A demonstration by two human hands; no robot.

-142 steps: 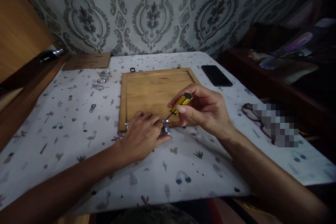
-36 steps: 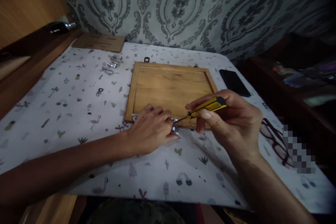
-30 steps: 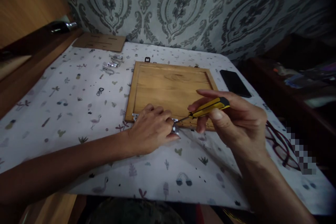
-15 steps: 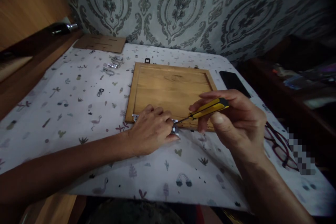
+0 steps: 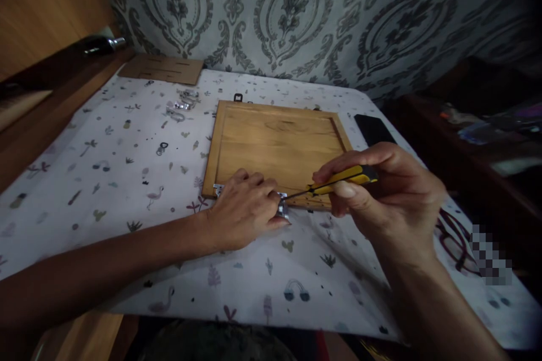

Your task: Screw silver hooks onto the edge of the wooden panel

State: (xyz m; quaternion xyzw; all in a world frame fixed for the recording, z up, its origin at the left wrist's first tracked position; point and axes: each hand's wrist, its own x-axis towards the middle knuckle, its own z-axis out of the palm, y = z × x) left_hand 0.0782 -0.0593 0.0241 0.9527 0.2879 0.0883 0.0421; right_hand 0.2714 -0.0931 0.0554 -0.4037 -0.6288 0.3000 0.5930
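A framed wooden panel lies flat on the patterned tablecloth. At its near edge, my left hand is closed over a shiny metal fitting, pressing it against the wood. Most of that fitting is hidden under the fingers; one end shows at the left, the other at the right. My right hand grips a screwdriver with a yellow and black handle between thumb and fingers. Its thin shaft slants down to the left, and the tip meets the fitting's right end beside my left fingers.
Several metal fittings lie left of the panel, with a flat cardboard piece behind them. A dark flat object rests to the right, and dark red-framed glasses lie near my right wrist. A patterned wall rises at the back.
My right hand has shifted slightly right and down, and the screwdriver lies at a flatter slant, its tip still at the fitting. My left hand has stayed in place.
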